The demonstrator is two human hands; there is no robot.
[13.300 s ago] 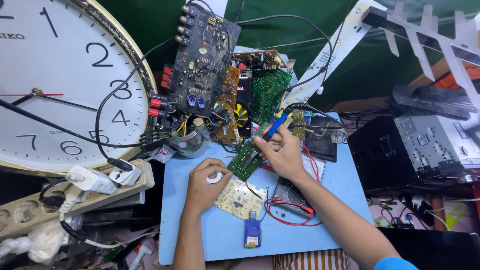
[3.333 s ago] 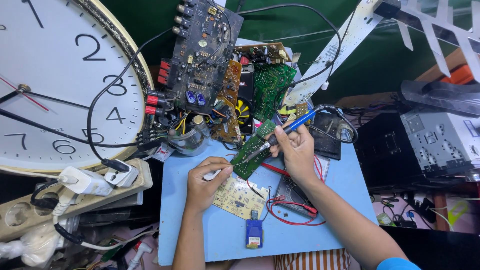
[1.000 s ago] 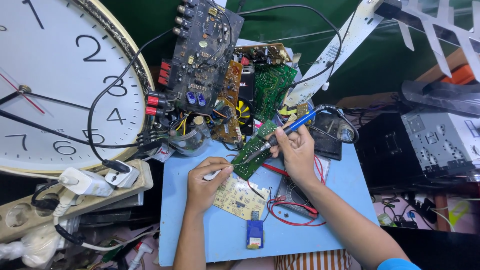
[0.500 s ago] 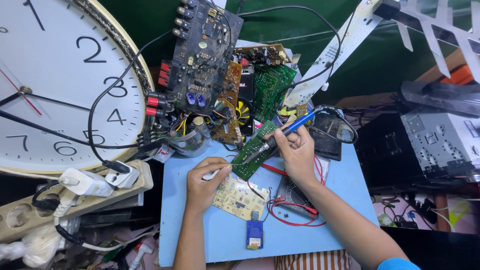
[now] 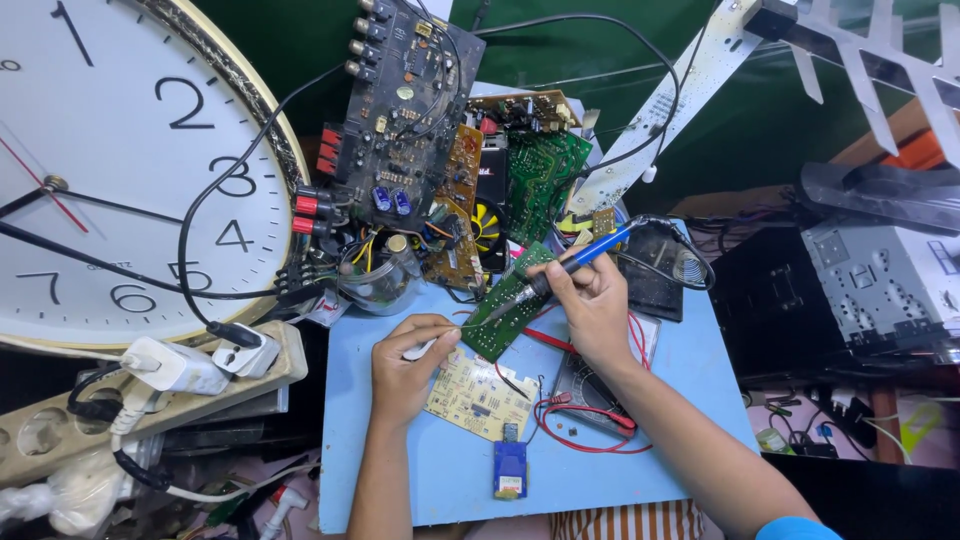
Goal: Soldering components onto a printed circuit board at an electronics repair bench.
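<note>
My right hand (image 5: 592, 305) grips a blue-handled soldering iron (image 5: 570, 264), its tip down on a green circuit board (image 5: 512, 303) that leans tilted on the blue work surface (image 5: 440, 480). My left hand (image 5: 405, 365) pinches a thin strand of solder wire (image 5: 447, 330) that reaches to the board's left edge near the iron's tip. A beige circuit board (image 5: 478, 395) lies flat just below both hands. Red probe leads (image 5: 585, 420) curl beside my right wrist over a dark multimeter (image 5: 590, 385).
A pile of circuit boards (image 5: 420, 120) stands at the back. A large white wall clock (image 5: 110, 170) fills the left, over a power strip with plugs (image 5: 150, 390). A small blue module (image 5: 510, 470) lies near the front edge. Grey electronic units (image 5: 880, 270) sit at right.
Over the last second nothing has visibly moved. Against the oldest frame, my right hand has shifted right and the iron now points down-left at the green board.
</note>
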